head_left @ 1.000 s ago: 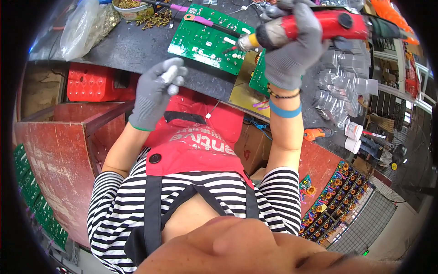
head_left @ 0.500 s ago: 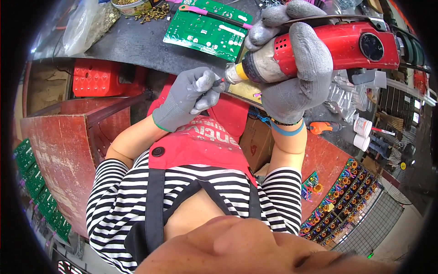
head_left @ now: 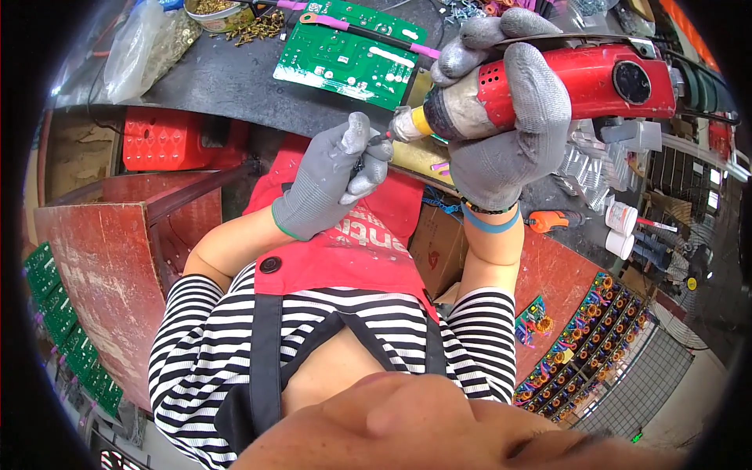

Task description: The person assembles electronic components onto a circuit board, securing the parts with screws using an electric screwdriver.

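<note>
My right hand (head_left: 525, 117), in a grey glove, is wrapped round a red power screwdriver (head_left: 583, 78) held sideways, its taped nose pointing left. A dark lever runs along the tool's upper side, under my fingers. Right at the tool's tip is my left hand (head_left: 333, 172), also gloved. Its fingers are curled and the thumb sticks up; something small and dark shows between them, too small to name. Beyond the tool's nose, a green circuit board (head_left: 345, 59) lies on the dark bench (head_left: 227, 94), with a black cable (head_left: 376, 35) with a ring terminal across it.
Brass screws (head_left: 254, 27) lie beside a tub (head_left: 223, 14) at the far left, near a clear plastic bag (head_left: 149, 51). To the right are clear plastic parts (head_left: 587, 168), an orange-handled tool (head_left: 552, 220) and white tubs (head_left: 620, 227). A red plastic stool (head_left: 164, 139) stands under the bench.
My left thumb has lifted and the left fingers have loosened a little near the tool's tip. The screwdriver has shifted only slightly. In view, the circuit board sits slightly lower and further left.
</note>
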`<action>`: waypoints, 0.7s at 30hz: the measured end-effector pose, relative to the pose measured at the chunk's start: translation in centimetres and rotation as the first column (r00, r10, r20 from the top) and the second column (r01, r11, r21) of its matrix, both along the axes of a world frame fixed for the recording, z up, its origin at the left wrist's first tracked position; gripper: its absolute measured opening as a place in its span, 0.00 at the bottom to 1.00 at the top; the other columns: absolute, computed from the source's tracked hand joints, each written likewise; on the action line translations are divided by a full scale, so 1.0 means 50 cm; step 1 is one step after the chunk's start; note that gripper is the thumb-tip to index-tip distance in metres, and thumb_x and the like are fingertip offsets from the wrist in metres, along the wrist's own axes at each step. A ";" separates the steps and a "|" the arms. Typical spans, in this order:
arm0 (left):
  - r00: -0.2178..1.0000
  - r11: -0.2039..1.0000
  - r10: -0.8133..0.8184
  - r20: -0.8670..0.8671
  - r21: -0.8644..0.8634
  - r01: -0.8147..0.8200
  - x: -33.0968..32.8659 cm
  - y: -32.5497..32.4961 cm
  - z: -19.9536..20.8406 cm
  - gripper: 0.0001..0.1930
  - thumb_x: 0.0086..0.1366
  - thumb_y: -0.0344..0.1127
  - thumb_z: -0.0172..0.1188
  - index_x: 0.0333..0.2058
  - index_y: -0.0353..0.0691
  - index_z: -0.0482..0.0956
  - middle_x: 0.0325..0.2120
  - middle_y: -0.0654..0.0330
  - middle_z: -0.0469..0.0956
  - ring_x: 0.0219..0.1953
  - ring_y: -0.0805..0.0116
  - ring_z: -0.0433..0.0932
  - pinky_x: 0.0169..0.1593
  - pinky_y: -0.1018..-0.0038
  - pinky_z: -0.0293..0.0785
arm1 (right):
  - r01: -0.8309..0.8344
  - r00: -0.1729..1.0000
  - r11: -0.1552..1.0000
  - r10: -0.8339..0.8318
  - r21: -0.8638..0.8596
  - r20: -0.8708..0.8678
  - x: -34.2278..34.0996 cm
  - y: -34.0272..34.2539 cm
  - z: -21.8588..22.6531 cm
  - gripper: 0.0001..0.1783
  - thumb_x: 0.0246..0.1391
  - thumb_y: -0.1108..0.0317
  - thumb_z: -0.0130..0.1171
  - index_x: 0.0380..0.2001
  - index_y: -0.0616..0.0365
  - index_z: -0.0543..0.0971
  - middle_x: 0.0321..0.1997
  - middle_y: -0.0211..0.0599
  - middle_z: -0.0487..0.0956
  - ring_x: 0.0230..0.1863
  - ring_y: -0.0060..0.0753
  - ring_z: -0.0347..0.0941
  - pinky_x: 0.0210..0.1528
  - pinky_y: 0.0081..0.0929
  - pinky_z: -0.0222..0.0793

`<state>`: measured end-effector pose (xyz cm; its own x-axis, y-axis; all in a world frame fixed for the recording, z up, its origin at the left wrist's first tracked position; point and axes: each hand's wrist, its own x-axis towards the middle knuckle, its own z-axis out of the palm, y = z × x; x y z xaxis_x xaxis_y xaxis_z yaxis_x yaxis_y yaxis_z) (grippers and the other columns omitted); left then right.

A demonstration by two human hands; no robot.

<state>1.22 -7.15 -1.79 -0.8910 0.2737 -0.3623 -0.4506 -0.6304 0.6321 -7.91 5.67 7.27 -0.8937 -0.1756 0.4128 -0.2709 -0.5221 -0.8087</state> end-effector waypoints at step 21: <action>0.981 0.915 0.189 0.051 -0.371 -0.157 -0.009 -0.183 -0.068 0.10 0.67 0.33 0.55 0.40 0.31 0.76 0.26 0.56 0.80 0.14 0.81 0.67 0.17 0.86 0.61 | 0.373 0.850 0.892 -0.438 0.255 0.291 -0.082 -0.067 0.019 0.10 0.55 0.74 0.55 0.40 0.63 0.72 0.26 0.38 0.75 0.14 0.21 0.66 0.14 0.21 0.65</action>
<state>0.79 -16.32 -5.19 -0.8744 -0.0464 -0.4830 -0.4171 -0.4369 0.7970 -12.04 2.33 8.23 -0.9788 0.1903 0.0761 -0.1249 -0.2593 -0.9577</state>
